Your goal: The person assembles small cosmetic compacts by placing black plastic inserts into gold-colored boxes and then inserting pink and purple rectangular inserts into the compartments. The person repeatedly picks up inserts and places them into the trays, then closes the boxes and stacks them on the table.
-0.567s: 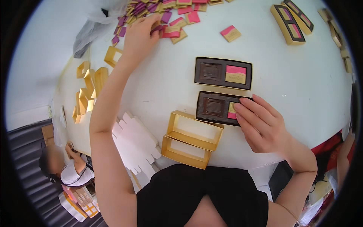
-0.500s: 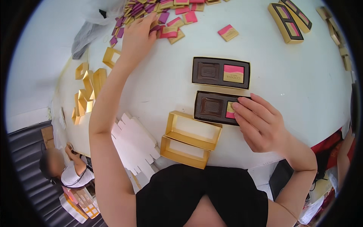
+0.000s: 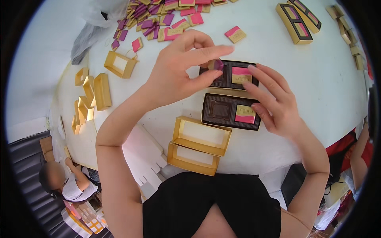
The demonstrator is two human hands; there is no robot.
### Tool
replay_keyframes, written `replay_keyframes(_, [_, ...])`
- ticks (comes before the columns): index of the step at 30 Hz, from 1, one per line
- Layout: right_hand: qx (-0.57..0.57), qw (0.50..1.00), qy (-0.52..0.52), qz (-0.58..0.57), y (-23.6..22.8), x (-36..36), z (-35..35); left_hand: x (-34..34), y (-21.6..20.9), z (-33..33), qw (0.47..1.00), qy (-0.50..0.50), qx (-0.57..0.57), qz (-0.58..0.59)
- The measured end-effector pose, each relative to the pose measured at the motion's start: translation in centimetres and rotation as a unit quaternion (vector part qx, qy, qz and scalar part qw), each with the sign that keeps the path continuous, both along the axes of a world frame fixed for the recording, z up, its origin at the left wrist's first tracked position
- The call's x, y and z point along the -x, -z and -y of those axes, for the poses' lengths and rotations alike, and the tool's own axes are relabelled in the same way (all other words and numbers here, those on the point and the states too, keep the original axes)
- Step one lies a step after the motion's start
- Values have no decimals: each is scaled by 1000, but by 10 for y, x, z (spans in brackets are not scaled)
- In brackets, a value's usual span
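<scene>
Between thumb and fingers, my left hand [image 3: 178, 65] pinches a small purple-and-gold wrapped square [image 3: 217, 65]. It is held over the left compartment of the far gold-edged box [image 3: 227, 84], whose dark tray is partly hidden by this hand. A pink-and-gold wrapped square [image 3: 241, 75] sits in that box's right compartment. My right hand [image 3: 279, 101] is open, with its fingertips at the right end of the far box and its thumb by the near box [image 3: 208, 119]. In the near box, another pink-and-gold square [image 3: 245, 114] fills the right compartment, and the left compartment [image 3: 219, 108] holds nothing.
Two open gold sleeves [image 3: 202, 137] lie close to my body, beside flat white card [image 3: 139, 154]. More gold frames [image 3: 103, 91] stand at left. A pile of wrapped squares [image 3: 154, 20] covers the far left. Filled boxes [image 3: 293, 23] lie far right. Someone [image 3: 77, 184] sits at lower left.
My left hand has come back from the pile to the far box, carrying the purple-and-gold square. My right hand has moved up from the near box's square, which now shows fully.
</scene>
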State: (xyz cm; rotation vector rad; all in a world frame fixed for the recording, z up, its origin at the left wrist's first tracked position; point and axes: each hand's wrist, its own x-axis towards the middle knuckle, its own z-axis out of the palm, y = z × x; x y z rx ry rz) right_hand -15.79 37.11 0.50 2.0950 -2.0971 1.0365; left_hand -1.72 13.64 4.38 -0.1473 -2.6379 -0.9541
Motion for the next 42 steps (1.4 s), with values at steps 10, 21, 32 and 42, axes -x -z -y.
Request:
replay_keyframes(10, [-16,999,-13,-31,6,-3,0,-12,28,-6,987,-118,102,-43])
replay_keyframes(21, [-29,998,-12,-46,3,-7,1,-36,31,-26,958,-17,285,14])
replay_keyframes(32, [-22,996,-16,-88,-1,-1,1,-15,26,154,923,-275,265,39])
replay_keyframes(42, [-17,996,3,-92,-1,2,-2,-12,38,165,951,-304,48,29])
